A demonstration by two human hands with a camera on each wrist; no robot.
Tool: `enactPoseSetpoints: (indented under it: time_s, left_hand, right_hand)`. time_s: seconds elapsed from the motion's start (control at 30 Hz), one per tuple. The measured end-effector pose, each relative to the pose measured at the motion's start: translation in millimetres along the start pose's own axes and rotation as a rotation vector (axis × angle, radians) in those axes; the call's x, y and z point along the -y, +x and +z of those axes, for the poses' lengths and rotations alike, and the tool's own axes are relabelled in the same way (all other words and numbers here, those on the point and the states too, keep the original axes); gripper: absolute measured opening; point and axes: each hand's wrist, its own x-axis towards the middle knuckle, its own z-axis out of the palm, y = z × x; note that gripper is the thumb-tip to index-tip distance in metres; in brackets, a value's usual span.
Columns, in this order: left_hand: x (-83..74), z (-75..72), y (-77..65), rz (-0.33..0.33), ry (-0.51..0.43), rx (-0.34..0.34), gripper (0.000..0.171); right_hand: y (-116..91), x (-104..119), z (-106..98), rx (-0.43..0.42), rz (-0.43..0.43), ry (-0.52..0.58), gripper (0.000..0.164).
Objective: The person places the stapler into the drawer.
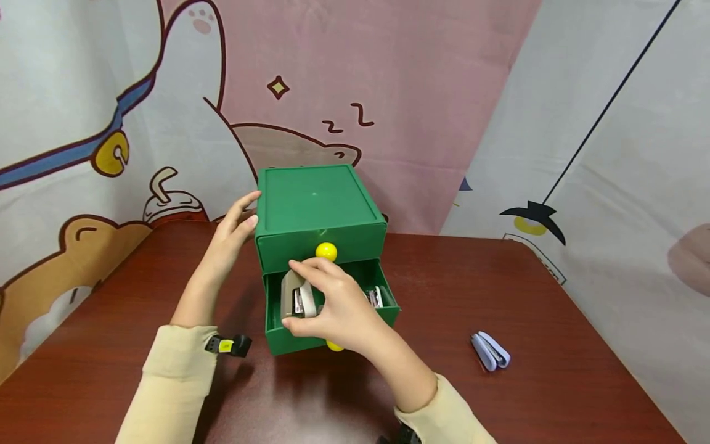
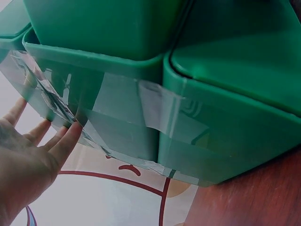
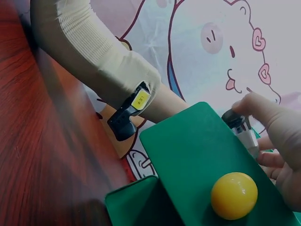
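A green two-drawer box (image 1: pixel 313 200) stands on the table, its lower drawer (image 1: pixel 294 342) pulled out below the upper one. My right hand (image 1: pixel 341 302) is over that drawer, pinching a beige-and-white stapler (image 1: pixel 287 293) between thumb and fingers. In the right wrist view the stapler (image 3: pixel 247 140) shows a dark end and metal parts behind the drawer front. At the box's left side, the straight fingertips of my left hand (image 1: pixel 224 246) touch its wall. The left wrist view shows the left hand (image 2: pixel 33 160) against clear tape on the green wall.
A small white-and-metal item (image 1: pixel 376 297) lies at the drawer's right side, partly hidden by the right hand. To the right on the brown table (image 1: pixel 444 283) lies a lilac stapler (image 1: pixel 490 351). A printed cloth (image 1: pixel 416 92) hangs behind the table.
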Motion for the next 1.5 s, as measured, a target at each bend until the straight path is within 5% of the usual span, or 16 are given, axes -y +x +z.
enactPoseSetpoints:
  time_s: [0.47, 0.77, 1.1, 1.5]
  left_hand:
    - [-0.2, -2.4, -1.1, -0.009, -0.005, -0.003, 0.051]
    - [-0.3, -3.1, -1.6, -0.016, -0.009, -0.001, 0.051]
    - [-1.2, -2.3, -0.8, -0.006, -0.017, 0.009, 0.051]
    - [-1.6, -0.2, 0.2, -0.013, -0.020, 0.015, 0.051]
  right_hand:
    - [4.2, 1.8, 2.0, 0.125, 0.092, -0.141, 0.064]
    - [4.7, -0.1, 0.9, 0.117, 0.085, -0.107, 0.042]
    - [-3.1, -2.0, 2.3, -0.072, -0.064, 0.046, 0.026]
    - [-21.1, -6.4, -12.8, -0.211, -0.337, 0.005, 0.021]
